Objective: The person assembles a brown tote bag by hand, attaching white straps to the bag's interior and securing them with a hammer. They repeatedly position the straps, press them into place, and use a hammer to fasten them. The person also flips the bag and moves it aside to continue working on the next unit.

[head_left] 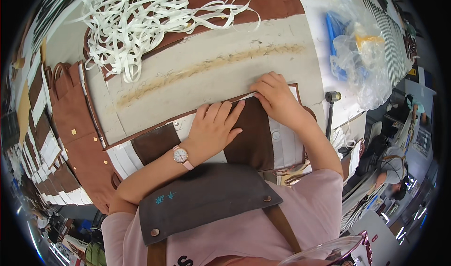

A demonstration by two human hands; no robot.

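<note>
A flat bag panel point(287, 146) with white lining, dark brown patches and a reddish-brown edge lies along the near side of the work surface. My left hand point(213, 125) rests flat on its middle, fingers stretched toward the far edge, with a pink watch on the wrist. At that edge, farther right, my right hand point(275, 97) has its fingers curled and pinched on the panel's rim. The fingertips partly hide what is between them. One dark brown patch point(249, 139) shows between the two hands, and another point(156, 141) lies left of my left hand.
Tangled white ribbon point(136, 26) covers brown pieces at the far side. Stacked brown bags point(77, 129) stand at the left. On the right are clear plastic bags point(371, 73) and a hammer-like tool point(333, 97). A stained grey board point(211, 68) lies beyond the panel.
</note>
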